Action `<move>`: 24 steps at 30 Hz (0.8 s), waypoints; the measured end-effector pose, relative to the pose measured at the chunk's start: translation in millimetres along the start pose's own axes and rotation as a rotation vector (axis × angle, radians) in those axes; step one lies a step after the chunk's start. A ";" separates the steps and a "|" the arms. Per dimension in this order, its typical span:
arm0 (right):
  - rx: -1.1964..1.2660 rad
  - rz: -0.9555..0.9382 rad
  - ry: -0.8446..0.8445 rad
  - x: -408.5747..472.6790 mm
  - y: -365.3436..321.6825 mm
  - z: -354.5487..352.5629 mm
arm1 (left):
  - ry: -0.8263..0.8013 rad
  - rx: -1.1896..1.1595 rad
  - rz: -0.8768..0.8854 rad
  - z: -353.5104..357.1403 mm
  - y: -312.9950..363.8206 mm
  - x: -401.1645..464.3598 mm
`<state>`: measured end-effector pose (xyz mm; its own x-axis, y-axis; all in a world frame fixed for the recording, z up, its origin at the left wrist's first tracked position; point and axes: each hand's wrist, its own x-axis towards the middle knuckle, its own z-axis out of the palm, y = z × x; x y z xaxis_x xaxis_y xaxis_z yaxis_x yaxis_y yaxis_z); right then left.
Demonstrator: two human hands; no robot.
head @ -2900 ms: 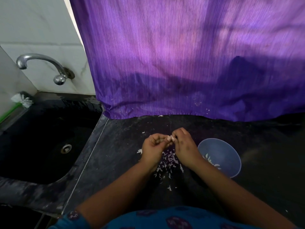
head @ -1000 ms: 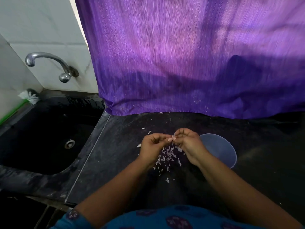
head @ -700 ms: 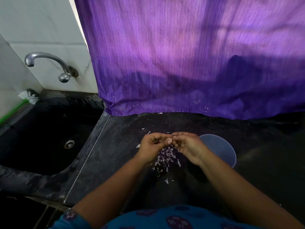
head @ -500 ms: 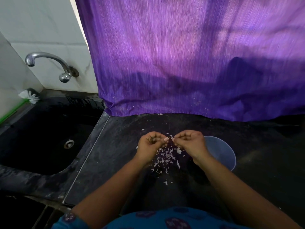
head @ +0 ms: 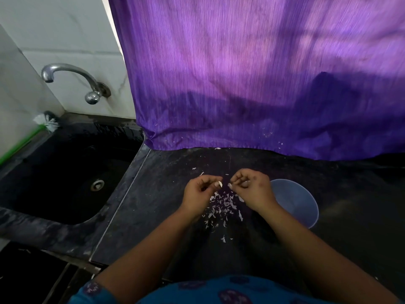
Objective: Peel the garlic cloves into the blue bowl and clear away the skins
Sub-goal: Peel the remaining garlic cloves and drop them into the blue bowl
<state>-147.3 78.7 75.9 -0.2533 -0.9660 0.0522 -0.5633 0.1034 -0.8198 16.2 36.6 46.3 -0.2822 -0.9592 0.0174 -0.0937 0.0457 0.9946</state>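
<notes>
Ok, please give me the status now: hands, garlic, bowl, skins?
Left hand pinching a pale bit, clove or skin unclear. Right hand pinching another. Blue bowl by right wrist, contents hidden. Skins littering counter, uncleared.

Bare counter (head: 166, 216) lies left of the skins (head: 221, 207); blue bowl (head: 295, 205) and curtain (head: 241, 84) hem the rest.

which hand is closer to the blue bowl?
The right hand: it overlaps the blue bowl rim; the left hand is across the skins.

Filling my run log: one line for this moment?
step: peeling | left hand: pinching garlic clove | right hand: pinching skin | skins: on counter | blue bowl: right
</notes>
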 end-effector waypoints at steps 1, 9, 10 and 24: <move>-0.004 0.002 -0.010 1.3 -1.9 1.4 | 0.000 0.015 0.004 -1.9 0.8 0.5; 0.069 0.100 -0.121 8.1 -14.6 14.4 | -0.014 0.085 0.024 -15.0 -0.9 9.3; 0.116 0.107 -0.121 8.9 -16.5 16.1 | -0.018 0.078 0.025 -16.6 -0.9 10.9; 0.070 0.084 -0.010 16.2 -32.5 26.4 | -0.185 0.155 0.156 -34.8 2.5 39.3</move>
<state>-112.3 53.4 88.2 -0.2897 -0.9568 -0.0238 -0.4843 0.1680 -0.8586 38.1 -10.7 53.0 -0.4725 -0.8709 0.1355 -0.1765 0.2441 0.9536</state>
